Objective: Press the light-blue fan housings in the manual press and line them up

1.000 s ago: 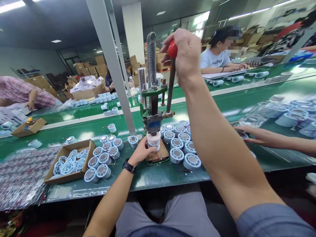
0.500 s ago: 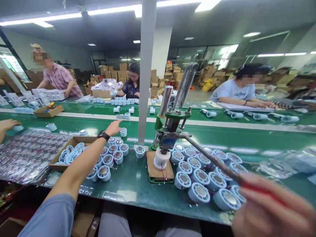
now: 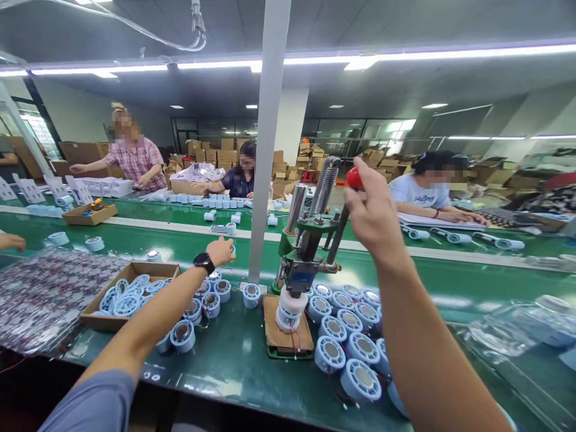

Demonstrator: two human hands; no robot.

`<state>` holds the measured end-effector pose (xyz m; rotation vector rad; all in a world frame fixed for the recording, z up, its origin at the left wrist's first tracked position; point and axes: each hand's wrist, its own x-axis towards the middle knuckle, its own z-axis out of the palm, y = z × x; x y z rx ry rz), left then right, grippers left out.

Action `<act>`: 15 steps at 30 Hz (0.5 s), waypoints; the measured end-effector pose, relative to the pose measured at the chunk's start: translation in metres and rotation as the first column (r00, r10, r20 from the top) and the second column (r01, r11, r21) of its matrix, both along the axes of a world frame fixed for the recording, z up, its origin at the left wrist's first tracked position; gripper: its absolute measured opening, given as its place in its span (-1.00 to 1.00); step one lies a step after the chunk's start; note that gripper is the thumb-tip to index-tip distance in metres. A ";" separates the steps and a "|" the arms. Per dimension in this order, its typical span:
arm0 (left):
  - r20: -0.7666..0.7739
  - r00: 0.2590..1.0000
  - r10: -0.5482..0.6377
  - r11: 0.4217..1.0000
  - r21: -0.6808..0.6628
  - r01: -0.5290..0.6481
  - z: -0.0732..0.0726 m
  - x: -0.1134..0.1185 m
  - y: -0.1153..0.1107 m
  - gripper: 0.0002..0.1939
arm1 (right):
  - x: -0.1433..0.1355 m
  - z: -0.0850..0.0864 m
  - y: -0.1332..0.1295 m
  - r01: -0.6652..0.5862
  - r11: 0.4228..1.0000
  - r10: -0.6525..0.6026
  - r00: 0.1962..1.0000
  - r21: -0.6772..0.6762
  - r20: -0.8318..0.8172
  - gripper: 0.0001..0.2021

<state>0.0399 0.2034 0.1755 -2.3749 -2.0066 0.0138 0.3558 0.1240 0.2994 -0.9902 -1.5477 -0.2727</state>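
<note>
My right hand [image 3: 371, 210] is closed around the upper end of the press lever [image 3: 341, 234], and its red knob [image 3: 354, 177] shows beside the thumb. The lever stands raised on the hand press [image 3: 308, 252]. Beneath the ram, a light-blue round motor housing [image 3: 286, 319] sits under a white cap [image 3: 292, 302], with thin wires trailing in front. My left hand [image 3: 220, 251], with a black watch at the wrist, grips another light-blue round housing [image 3: 233, 249] at the belt's near side; the fingers mostly cover it.
More housings [image 3: 362, 380] crowd right of the press, several others [image 3: 183, 336] to its left. A cardboard box [image 3: 103, 323] holds blue rings. A grey post [image 3: 265, 150] rises behind the bench. A co-worker's hand [image 3: 12, 242] shows at far left; other people sit or stand across the belt.
My right hand has swung the lever from low at the right up to upright, and the ram has risen. My left hand has closed on the housing it was reaching toward.
</note>
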 end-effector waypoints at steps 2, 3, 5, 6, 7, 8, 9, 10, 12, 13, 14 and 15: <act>-0.020 0.996 -0.082 0.997 -0.010 0.082 -0.004 0.001 -0.043 -0.56 | -0.010 -0.050 -0.039 -0.034 0.997 0.032 0.999 -0.071 -0.032 -0.41; -0.033 0.990 -0.137 0.990 -0.048 0.135 -0.012 0.002 -0.068 -0.56 | -0.019 -0.082 -0.056 -0.057 0.993 0.046 0.993 -0.100 -0.109 -0.35; -0.075 0.965 -0.252 0.958 -0.164 0.237 -0.032 0.005 -0.120 -0.55 | -0.042 -0.152 -0.080 -0.065 0.991 0.026 0.950 -0.115 -0.311 -0.26; -0.094 0.957 -0.274 0.946 -0.206 0.251 -0.043 0.008 -0.142 -0.55 | -0.054 -0.184 -0.086 -0.085 0.981 0.016 0.930 -0.171 -0.368 -0.19; -0.107 0.956 -0.275 0.942 -0.227 0.245 -0.053 0.011 -0.161 -0.54 | -0.066 -0.212 -0.088 -0.106 0.964 -0.004 0.911 -0.246 -0.412 -0.13; -0.112 0.962 -0.248 0.950 -0.224 0.219 -0.061 0.014 -0.174 -0.52 | -0.077 -0.235 -0.086 -0.128 0.932 -0.035 0.900 -0.339 -0.435 -0.08; -0.103 0.974 -0.204 0.963 -0.199 0.181 -0.068 0.015 -0.183 -0.48 | -0.085 -0.252 -0.081 -0.142 0.891 -0.074 0.892 -0.431 -0.446 -0.05; -0.083 0.983 -0.164 0.975 -0.165 0.148 -0.072 0.013 -0.188 -0.43 | -0.092 -0.262 -0.076 -0.143 0.853 -0.123 0.879 -0.502 -0.460 -0.04; -0.034 0.994 -0.104 0.991 -0.086 0.101 -0.072 -0.003 -0.185 -0.38 | -0.098 -0.269 -0.063 -0.120 0.824 -0.214 0.839 -0.554 -0.501 -0.04; -0.012 0.998 -0.060 0.997 -0.044 0.060 -0.068 -0.017 -0.179 -0.41 | -0.100 -0.268 -0.059 -0.104 0.838 -0.237 0.815 -0.536 -0.529 -0.02; 0.004 1.000 0.003 1.000 -0.002 -0.003 -0.062 -0.036 -0.171 -0.48 | -0.100 -0.267 -0.056 -0.096 0.861 -0.238 0.792 -0.499 -0.562 0.00; 0.014 0.997 0.082 0.996 0.040 -0.083 -0.055 -0.058 -0.162 -0.55 | -0.101 -0.265 -0.056 -0.093 0.886 -0.223 0.774 -0.455 -0.593 0.03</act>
